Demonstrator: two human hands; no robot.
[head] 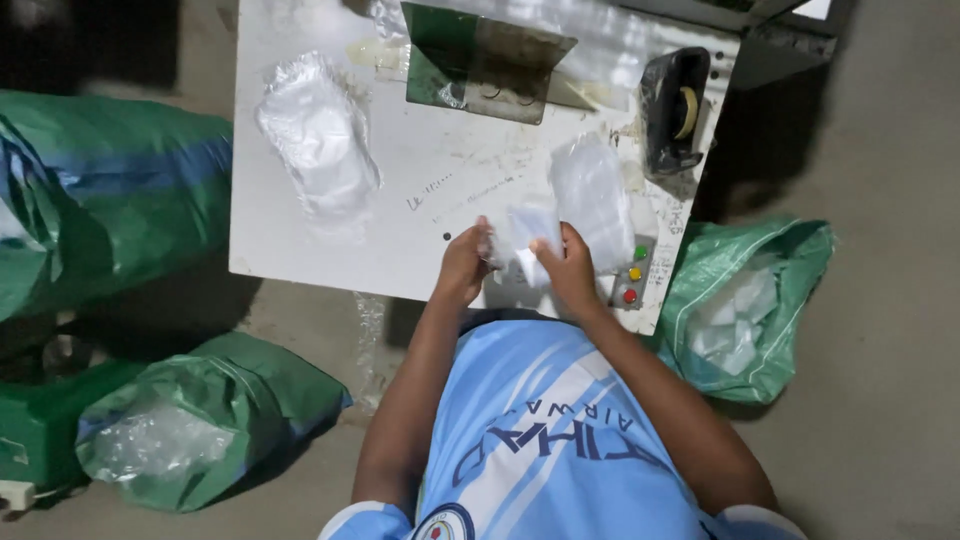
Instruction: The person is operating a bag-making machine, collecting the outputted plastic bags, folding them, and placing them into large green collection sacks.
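Both of my hands meet at the near edge of a white worktable. My left hand and my right hand pinch a small clear plastic bag between them, one on each side. Just beyond my right hand lies a loose stack of clear plastic bags. A larger heap of clear bags rests on the table's far left part.
A green metal sealing bar and a black tape dispenser sit at the table's back. A small panel with coloured buttons is by my right hand. Green sacks lie on the floor: left, lower left, right.
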